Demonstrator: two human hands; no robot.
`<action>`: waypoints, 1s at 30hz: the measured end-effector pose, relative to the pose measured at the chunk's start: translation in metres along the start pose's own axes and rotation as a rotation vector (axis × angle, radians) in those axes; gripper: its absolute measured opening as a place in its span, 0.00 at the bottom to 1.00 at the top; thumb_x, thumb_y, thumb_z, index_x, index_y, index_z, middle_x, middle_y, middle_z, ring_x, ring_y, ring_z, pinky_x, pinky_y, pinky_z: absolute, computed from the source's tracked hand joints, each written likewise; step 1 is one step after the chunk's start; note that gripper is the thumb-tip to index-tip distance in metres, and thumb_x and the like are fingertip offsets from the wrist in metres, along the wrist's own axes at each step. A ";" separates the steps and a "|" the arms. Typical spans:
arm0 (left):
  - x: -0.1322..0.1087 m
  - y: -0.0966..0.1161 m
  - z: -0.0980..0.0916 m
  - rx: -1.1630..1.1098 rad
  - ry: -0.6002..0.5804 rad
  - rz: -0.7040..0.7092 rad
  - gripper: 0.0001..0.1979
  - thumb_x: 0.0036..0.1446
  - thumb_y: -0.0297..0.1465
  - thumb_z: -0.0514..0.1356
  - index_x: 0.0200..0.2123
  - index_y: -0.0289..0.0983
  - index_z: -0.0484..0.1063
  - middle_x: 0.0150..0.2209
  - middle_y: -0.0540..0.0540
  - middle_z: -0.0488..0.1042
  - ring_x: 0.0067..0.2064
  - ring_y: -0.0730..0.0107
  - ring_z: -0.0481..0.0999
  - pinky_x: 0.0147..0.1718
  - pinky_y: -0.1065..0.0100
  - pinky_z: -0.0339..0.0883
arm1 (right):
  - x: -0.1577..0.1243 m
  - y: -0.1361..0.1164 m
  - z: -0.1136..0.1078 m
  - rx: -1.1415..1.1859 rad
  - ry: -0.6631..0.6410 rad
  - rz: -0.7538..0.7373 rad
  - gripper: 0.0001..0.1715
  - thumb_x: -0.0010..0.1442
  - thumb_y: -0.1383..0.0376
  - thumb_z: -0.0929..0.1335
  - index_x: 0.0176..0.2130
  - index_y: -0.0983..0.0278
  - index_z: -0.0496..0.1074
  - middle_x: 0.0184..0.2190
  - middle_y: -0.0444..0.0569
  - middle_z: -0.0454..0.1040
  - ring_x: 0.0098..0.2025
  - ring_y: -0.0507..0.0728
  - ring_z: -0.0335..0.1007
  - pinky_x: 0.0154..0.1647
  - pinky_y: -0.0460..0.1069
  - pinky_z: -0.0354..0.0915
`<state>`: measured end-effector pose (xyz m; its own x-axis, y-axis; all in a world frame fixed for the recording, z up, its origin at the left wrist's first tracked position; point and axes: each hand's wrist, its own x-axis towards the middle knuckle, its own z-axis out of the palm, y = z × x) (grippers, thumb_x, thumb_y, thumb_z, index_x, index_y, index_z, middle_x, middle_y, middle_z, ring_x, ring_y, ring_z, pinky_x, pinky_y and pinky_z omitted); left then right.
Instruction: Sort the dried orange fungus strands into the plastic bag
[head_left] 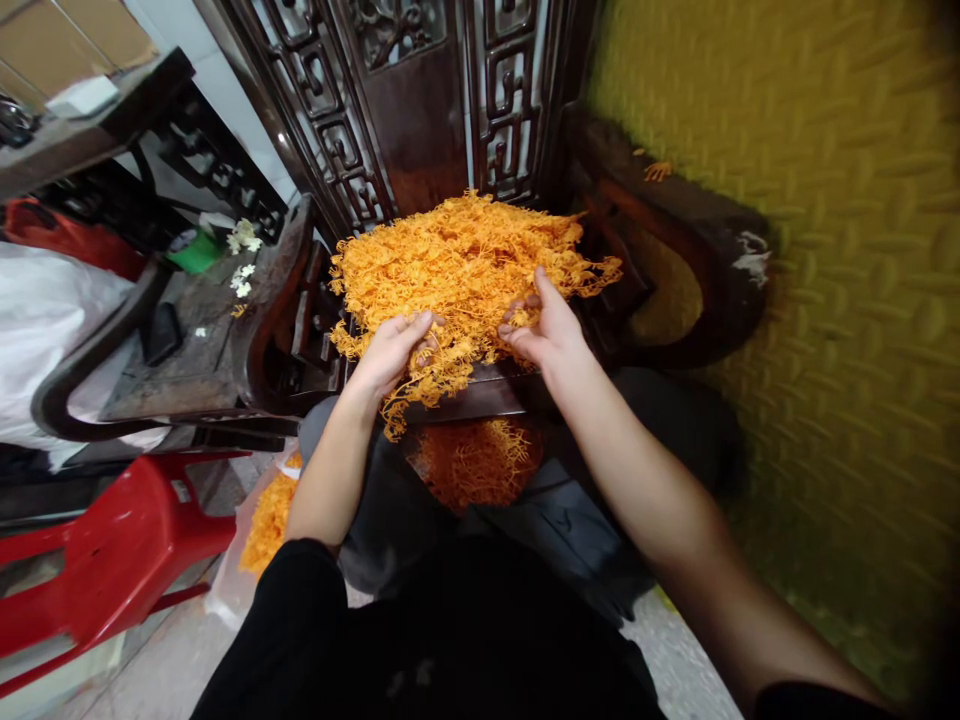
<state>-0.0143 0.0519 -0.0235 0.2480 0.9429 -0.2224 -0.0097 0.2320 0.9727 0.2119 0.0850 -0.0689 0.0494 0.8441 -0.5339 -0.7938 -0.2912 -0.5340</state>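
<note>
A big heap of thin, branching orange sprigs (457,240), plastic by their look, covers the seat of a dark carved wooden chair (420,130) in front of me. My left hand (394,350) is at the heap's near left edge, its fingers closed on a clump of sprigs that hangs over the seat's front. At the near right side, my right hand (551,325) has its fingers curled around a few orange sprigs, thumb raised. The heap partly hides the fingertips of both hands. Below the seat edge, between my knees, lies a darker reddish-orange bunch (480,460).
Left stands a second wooden chair (180,375) with a black phone-like object (161,335), a green container (195,250) and small white flower-shaped pieces (241,280). A red plastic stool (142,550) and a bag of orange pieces (266,525) are on the floor. A yellow textured surface (840,250) fills the right.
</note>
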 end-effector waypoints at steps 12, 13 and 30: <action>-0.013 -0.004 0.011 0.844 0.000 0.285 0.25 0.60 0.43 0.64 0.18 0.38 0.58 0.19 0.55 0.53 0.24 0.76 0.52 0.26 0.67 0.44 | -0.065 0.003 0.013 -0.886 -0.427 -0.911 0.23 0.59 0.46 0.76 0.45 0.59 0.81 0.23 0.41 0.68 0.25 0.52 0.62 0.30 0.50 0.64; -0.014 -0.003 0.014 0.909 -0.019 0.329 0.23 0.60 0.39 0.63 0.18 0.38 0.59 0.19 0.54 0.56 0.24 0.75 0.55 0.27 0.67 0.46 | -0.071 0.008 0.014 -1.056 -0.523 -0.945 0.22 0.59 0.49 0.76 0.47 0.59 0.82 0.26 0.42 0.72 0.28 0.53 0.67 0.34 0.52 0.66; -0.020 0.003 0.021 1.122 -0.016 0.409 0.17 0.66 0.34 0.55 0.23 0.38 0.67 0.24 0.47 0.71 0.28 0.68 0.67 0.33 0.64 0.54 | -0.075 0.015 0.009 -1.248 -0.604 -1.083 0.17 0.63 0.57 0.75 0.50 0.61 0.81 0.30 0.45 0.79 0.33 0.55 0.74 0.38 0.52 0.69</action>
<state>0.0011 0.0293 -0.0145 0.4354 0.8934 0.1105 0.7591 -0.4304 0.4883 0.1907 0.0208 -0.0314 -0.2477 0.8235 0.5104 0.3521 0.5673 -0.7444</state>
